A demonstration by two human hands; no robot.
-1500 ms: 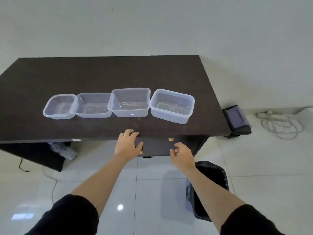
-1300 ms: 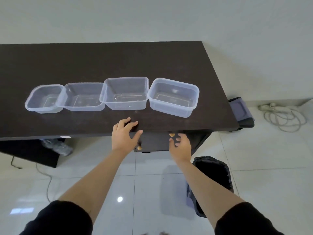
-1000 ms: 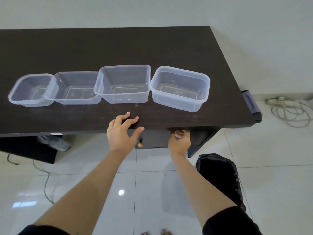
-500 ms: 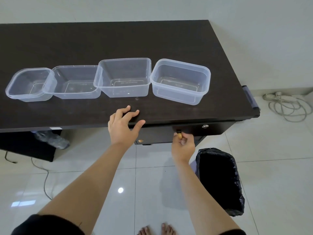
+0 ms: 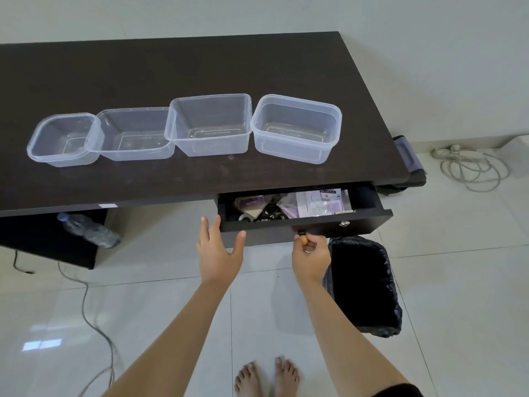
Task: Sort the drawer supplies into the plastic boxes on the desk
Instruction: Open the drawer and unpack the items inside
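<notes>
Several clear plastic boxes stand in a row on the dark desk (image 5: 171,61): a small one (image 5: 64,140) at the left, then a shallow one (image 5: 134,134), a deep one (image 5: 210,124) and a rounded one (image 5: 296,128) at the right. All look empty. Below the desk's front edge the dark drawer (image 5: 329,224) stands partly open, with paper packets (image 5: 320,203) and small dark items (image 5: 269,212) inside. My right hand (image 5: 310,255) pinches the drawer's knob (image 5: 303,239). My left hand (image 5: 219,250) hovers open by the drawer's left corner.
A black-lined bin (image 5: 363,285) stands on the tiled floor just right of my right arm. A plastic bottle (image 5: 88,229) lies under the desk at the left. Cables (image 5: 472,164) trail on the floor at the right, and another cable (image 5: 86,305) at the left. My bare feet (image 5: 266,376) are below.
My right hand has pulled the drawer out by its knob, so its contents show. My left hand has left the desk edge and dropped beside the drawer.
</notes>
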